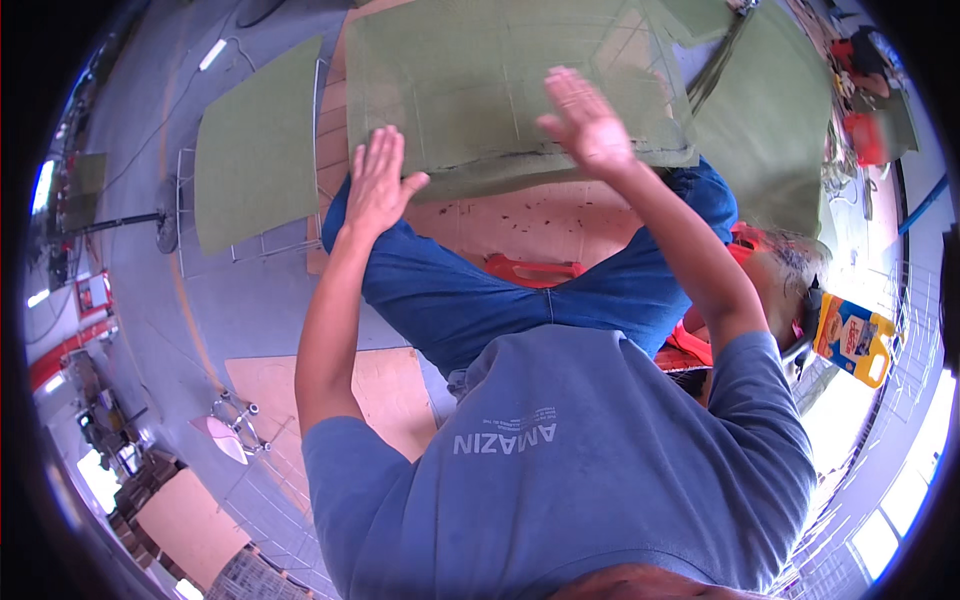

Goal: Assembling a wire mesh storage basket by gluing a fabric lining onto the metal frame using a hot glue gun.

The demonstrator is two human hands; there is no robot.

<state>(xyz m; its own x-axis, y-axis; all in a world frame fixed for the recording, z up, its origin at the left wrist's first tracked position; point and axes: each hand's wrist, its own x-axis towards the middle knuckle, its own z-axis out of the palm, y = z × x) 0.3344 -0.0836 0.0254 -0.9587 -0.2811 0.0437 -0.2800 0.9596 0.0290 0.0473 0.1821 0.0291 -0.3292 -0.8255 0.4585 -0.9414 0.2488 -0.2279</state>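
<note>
In front of me a flat panel of green mesh-like sheet [450, 100] lies over a thin wire frame, whose lines show faintly through it. Its near edge rests by my knees and has a dark, uneven seam. My left hand [380, 185] is at the panel's near left corner, fingers stretched out and thumb apart, holding nothing. Over the right part of the sheet is my right hand [588, 125], slightly blurred, flat with fingers extended and nothing in it. Whether its palm touches the sheet I cannot tell.
Another green-covered wire panel [258, 150] lies to the left. Loose green sheeting [770, 130] spreads at the right. A red plastic seat part [535, 270] shows between my legs, above brown board. At right sits a yellow-and-blue package [855, 340]; another person [872, 65] is farther off.
</note>
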